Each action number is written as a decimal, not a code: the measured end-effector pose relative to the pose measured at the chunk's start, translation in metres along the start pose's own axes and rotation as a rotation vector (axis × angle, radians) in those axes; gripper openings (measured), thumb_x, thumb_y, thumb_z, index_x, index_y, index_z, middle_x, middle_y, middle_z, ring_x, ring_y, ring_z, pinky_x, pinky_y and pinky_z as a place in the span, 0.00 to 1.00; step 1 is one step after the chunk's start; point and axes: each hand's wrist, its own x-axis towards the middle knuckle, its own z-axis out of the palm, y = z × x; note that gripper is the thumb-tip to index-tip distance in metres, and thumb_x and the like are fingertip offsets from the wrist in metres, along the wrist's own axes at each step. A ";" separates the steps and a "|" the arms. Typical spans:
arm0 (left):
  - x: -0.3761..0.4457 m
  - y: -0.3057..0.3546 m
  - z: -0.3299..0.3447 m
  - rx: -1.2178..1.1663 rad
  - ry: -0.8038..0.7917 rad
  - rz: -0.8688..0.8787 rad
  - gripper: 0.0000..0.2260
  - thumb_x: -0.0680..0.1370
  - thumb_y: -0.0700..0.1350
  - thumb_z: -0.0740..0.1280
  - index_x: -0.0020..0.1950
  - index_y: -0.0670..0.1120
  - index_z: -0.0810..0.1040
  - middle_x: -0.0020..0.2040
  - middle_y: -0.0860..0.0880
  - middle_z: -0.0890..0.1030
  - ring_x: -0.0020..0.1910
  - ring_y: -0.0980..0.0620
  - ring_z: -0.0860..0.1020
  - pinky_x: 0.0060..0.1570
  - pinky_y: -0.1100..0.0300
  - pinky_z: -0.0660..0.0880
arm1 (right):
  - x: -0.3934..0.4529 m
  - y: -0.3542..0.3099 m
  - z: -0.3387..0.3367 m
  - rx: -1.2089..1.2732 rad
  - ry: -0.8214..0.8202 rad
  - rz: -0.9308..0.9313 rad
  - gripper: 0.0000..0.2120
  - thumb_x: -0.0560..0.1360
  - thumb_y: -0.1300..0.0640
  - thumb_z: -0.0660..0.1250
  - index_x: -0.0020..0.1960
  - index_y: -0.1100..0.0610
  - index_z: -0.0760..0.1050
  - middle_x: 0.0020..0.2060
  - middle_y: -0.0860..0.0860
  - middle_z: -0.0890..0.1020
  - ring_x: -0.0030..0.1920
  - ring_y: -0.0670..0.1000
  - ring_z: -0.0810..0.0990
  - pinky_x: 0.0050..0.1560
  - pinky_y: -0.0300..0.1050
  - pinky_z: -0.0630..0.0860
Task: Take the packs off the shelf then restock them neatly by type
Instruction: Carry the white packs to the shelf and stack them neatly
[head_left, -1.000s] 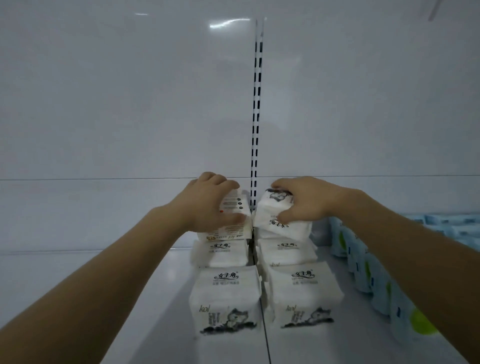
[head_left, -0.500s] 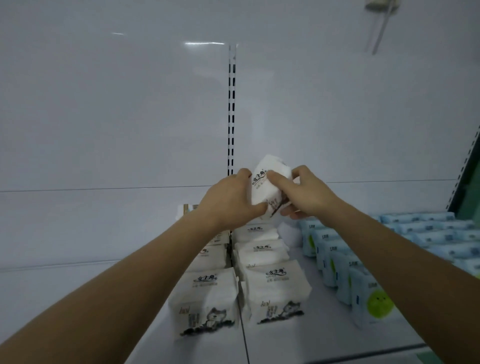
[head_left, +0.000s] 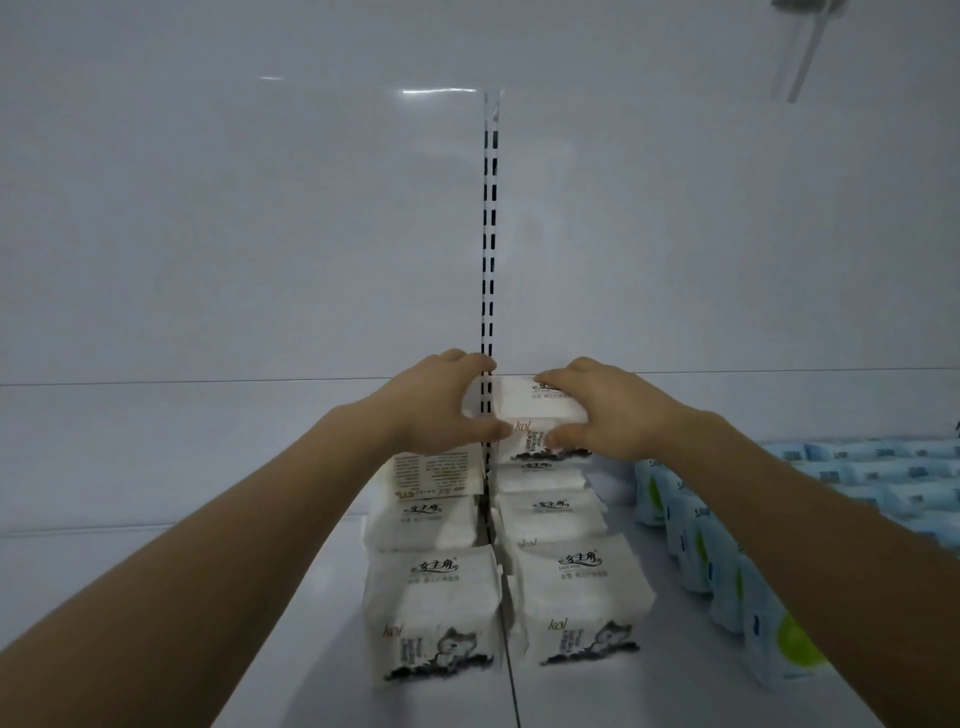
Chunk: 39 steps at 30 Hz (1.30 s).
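1. The left hand and the right hand grasp together one white soft plastic tissue pack.
2. This pack sits at the back of the right row, on other white packs (two rows).
3. Light blue packs stand to the right on the white shelf.

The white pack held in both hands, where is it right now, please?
The white pack sits centre frame, atop the right white row's rear, against the slotted upright.

"kol" is printed on the front white packs and the held pack; smaller print is illegible
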 end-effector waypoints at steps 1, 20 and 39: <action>-0.003 -0.009 0.000 0.073 -0.040 -0.027 0.37 0.74 0.65 0.69 0.77 0.51 0.63 0.71 0.49 0.71 0.68 0.47 0.71 0.66 0.50 0.70 | 0.005 0.001 0.005 -0.010 -0.022 0.007 0.36 0.74 0.42 0.72 0.77 0.47 0.62 0.64 0.50 0.71 0.62 0.54 0.73 0.63 0.51 0.71; -0.019 -0.059 -0.016 -0.111 -0.063 -0.194 0.21 0.73 0.66 0.70 0.57 0.54 0.77 0.49 0.54 0.81 0.48 0.53 0.79 0.48 0.55 0.78 | 0.022 -0.029 0.027 -0.156 0.217 -0.356 0.46 0.69 0.30 0.63 0.80 0.51 0.55 0.77 0.52 0.62 0.76 0.54 0.61 0.73 0.56 0.63; -0.064 -0.078 -0.017 -0.784 -0.153 -0.163 0.25 0.74 0.58 0.73 0.69 0.59 0.72 0.63 0.59 0.80 0.64 0.55 0.77 0.65 0.48 0.75 | 0.044 -0.097 0.029 0.676 0.189 -0.135 0.26 0.73 0.36 0.70 0.67 0.43 0.72 0.59 0.38 0.80 0.60 0.39 0.78 0.59 0.42 0.74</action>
